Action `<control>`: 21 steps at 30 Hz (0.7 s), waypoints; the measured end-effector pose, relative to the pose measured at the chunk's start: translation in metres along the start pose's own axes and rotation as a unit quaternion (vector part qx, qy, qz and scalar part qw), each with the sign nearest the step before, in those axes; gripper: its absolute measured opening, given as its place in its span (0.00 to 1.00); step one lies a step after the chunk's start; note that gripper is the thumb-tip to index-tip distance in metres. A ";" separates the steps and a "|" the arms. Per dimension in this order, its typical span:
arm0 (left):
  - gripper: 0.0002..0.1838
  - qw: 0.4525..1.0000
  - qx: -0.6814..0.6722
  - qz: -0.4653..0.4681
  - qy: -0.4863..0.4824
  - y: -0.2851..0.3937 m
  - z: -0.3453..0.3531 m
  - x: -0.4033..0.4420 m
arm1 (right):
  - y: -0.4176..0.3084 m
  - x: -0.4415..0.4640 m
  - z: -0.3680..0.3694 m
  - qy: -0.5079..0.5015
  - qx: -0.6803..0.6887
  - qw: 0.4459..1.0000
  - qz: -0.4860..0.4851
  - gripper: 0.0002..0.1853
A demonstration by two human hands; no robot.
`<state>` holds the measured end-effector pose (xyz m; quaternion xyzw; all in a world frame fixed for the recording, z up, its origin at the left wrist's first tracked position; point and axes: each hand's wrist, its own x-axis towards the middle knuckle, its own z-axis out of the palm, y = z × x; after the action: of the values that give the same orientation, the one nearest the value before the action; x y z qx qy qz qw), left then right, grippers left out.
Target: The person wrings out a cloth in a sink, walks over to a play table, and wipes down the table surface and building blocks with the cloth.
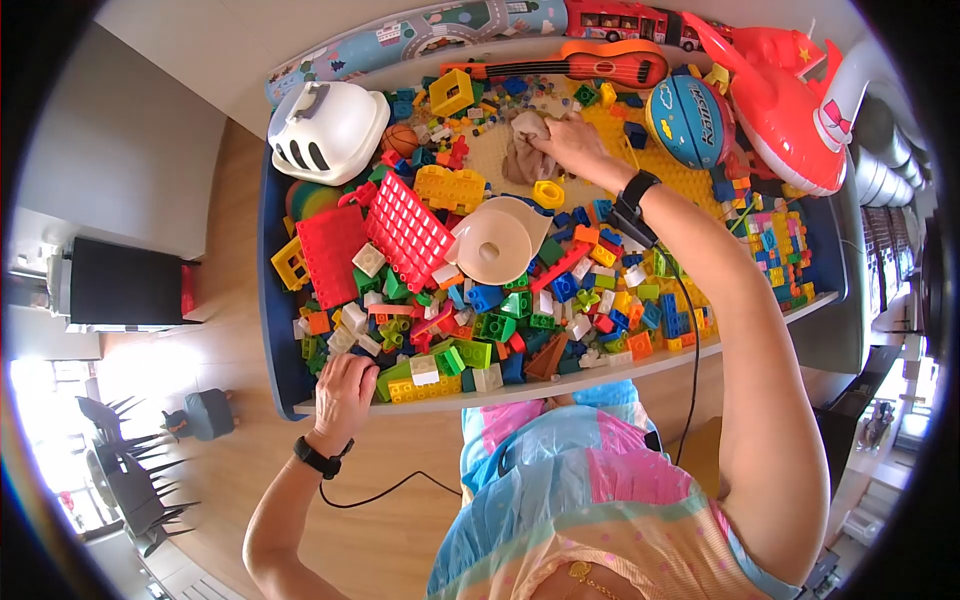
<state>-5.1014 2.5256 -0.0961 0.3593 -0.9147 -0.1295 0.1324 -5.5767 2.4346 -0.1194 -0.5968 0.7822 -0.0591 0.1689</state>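
A crumpled greyish-brown cloth (527, 150) is bunched under the fingers of my right hand (575, 145), pressed on the beige studded board (480, 150) at the far middle of the table. Just nearer than the cloth lies a small yellow ring-shaped block (548, 194). My left hand (345, 393) rests on the table's near-left edge with its fingers laid over the rim, beside green and white bricks (424, 371). I see nothing held in it. Each wrist wears a black band.
Loose bricks (520, 300) cover the table's near half. Around them are red plates (408, 232), a beige round lid-like piece (495, 240), a white pet-carrier toy (328, 130), an orange toy guitar (610, 65), a blue basketball (688, 120) and a red inflatable (790, 130). A black cable (692, 370) hangs by my right arm.
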 end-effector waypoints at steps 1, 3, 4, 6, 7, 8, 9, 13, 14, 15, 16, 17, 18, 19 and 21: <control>0.05 1.000 0.003 0.004 0.000 0.000 -0.002 0.002 | -0.003 -0.001 0.000 -0.010 -0.035 0.999 -0.017 0.34; 0.05 1.000 0.004 0.010 -0.003 -0.001 -0.001 0.000 | 0.001 0.000 0.012 0.085 0.056 0.990 -0.094 0.36; 0.05 1.000 0.003 0.014 -0.002 -0.003 0.000 0.000 | -0.002 -0.001 0.012 0.134 0.101 0.977 -0.133 0.37; 0.05 1.000 -0.004 0.017 -0.001 -0.006 0.003 0.002 | -0.008 -0.002 0.012 0.048 0.014 0.988 -0.147 0.36; 0.05 1.000 -0.010 0.015 -0.002 -0.006 0.003 0.003 | -0.014 -0.004 0.011 0.004 -0.030 0.988 -0.152 0.35; 0.05 1.000 -0.015 0.013 -0.004 -0.006 0.003 0.003 | -0.018 -0.005 0.011 -0.008 -0.058 0.986 -0.156 0.35; 0.05 1.000 -0.017 0.010 -0.007 -0.006 0.003 0.002 | -0.023 -0.005 0.010 -0.020 -0.086 0.983 -0.159 0.34; 0.05 1.000 -0.013 0.004 -0.008 -0.004 0.003 0.003 | -0.029 0.018 0.022 -0.015 -0.090 0.984 -0.150 0.27; 0.05 1.000 -0.009 0.003 -0.004 -0.003 0.003 0.003 | -0.037 0.020 0.020 0.009 -0.092 0.984 -0.150 0.25; 0.05 1.000 -0.007 0.005 0.001 -0.003 0.003 0.004 | -0.048 0.020 0.021 0.012 -0.059 0.996 -0.066 0.21; 0.04 1.000 -0.005 0.006 0.007 -0.003 0.003 0.003 | -0.051 0.024 0.023 0.028 -0.053 0.997 -0.046 0.21; 0.04 1.000 -0.002 0.007 0.012 -0.003 0.004 0.003 | -0.052 0.029 0.031 0.044 -0.047 0.998 -0.026 0.21; 0.04 1.000 -0.001 0.007 0.014 -0.002 0.005 0.001 | -0.053 0.031 0.038 0.058 -0.038 0.998 -0.005 0.21; 0.04 1.000 0.000 0.009 0.015 -0.003 0.005 0.000 | -0.051 0.032 0.043 0.082 -0.023 0.996 0.006 0.21; 0.04 1.000 0.007 0.015 0.019 -0.003 0.005 0.001 | -0.054 0.024 0.042 0.079 0.001 0.997 0.007 0.21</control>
<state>-5.1020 2.5231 -0.1021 0.3491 -0.9181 -0.1139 0.1490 -5.5190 2.4013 -0.1477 -0.5847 0.7971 -0.1061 0.1074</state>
